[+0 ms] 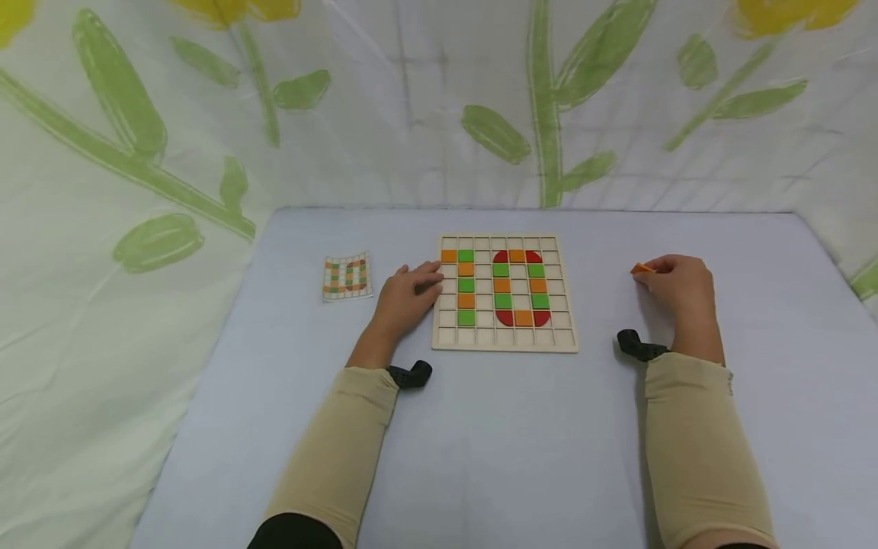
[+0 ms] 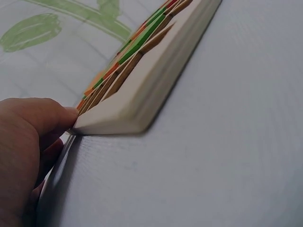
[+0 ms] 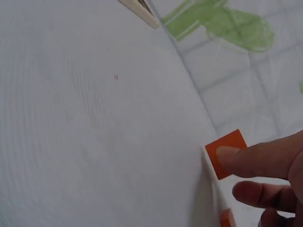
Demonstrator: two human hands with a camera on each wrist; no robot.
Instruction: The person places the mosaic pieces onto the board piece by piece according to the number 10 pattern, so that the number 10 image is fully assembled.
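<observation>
A square wooden grid board (image 1: 449,337) lies on the table with green, orange and red tiles forming a 1 and a 0. My left hand (image 1: 405,297) touches the board's left edge with fingers stretched out; in the left wrist view the thumb (image 2: 57,116) meets the rim. Right of the board, my right hand (image 1: 682,286) pinches an orange square tile (image 3: 227,149) between thumb and fingers. A second orange piece (image 3: 227,218) shows partly below that hand in the right wrist view. The fingertips behind the pinched tile are hidden.
A small printed card (image 1: 347,293) with a similar coloured pattern lies left of my left hand. The white table (image 1: 501,442) ends at a far edge just behind the board. Beyond it hangs a pale curtain (image 1: 384,152) with green leaves and yellow flowers.
</observation>
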